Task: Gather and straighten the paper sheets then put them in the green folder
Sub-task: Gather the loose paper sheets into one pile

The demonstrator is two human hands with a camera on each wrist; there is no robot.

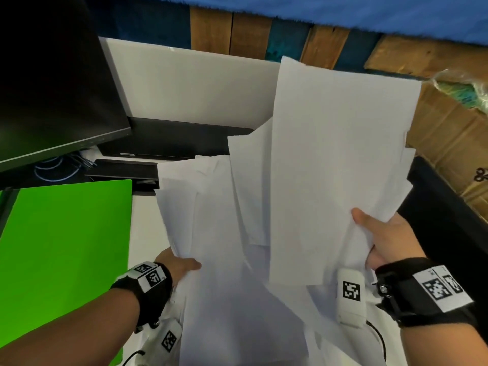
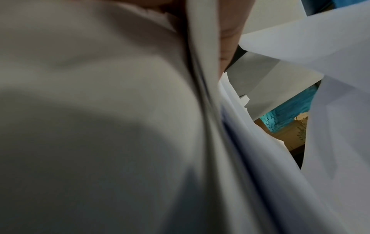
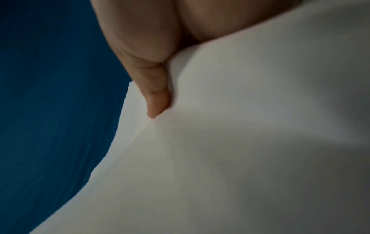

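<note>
A loose, uneven bundle of white paper sheets (image 1: 303,180) is lifted above the desk, its edges fanned out of line. My left hand (image 1: 179,265) grips the bundle's lower left edge, thumb on top, the other fingers hidden under the paper. My right hand (image 1: 380,233) holds the right edge, thumb on the top sheet. The paper sheets (image 2: 100,110) fill the left wrist view, where a finger shows at the top. In the right wrist view my thumb (image 3: 154,95) presses into the sheets (image 3: 240,142). The green folder (image 1: 66,254) lies shut on the desk at the left.
A black monitor (image 1: 52,83) stands at the back left, with its dark base (image 1: 171,138) and cables behind the folder. A white board (image 1: 184,83) leans at the back. A dark edge (image 1: 449,207) runs along the right, with cardboard boxes (image 1: 449,122) beyond.
</note>
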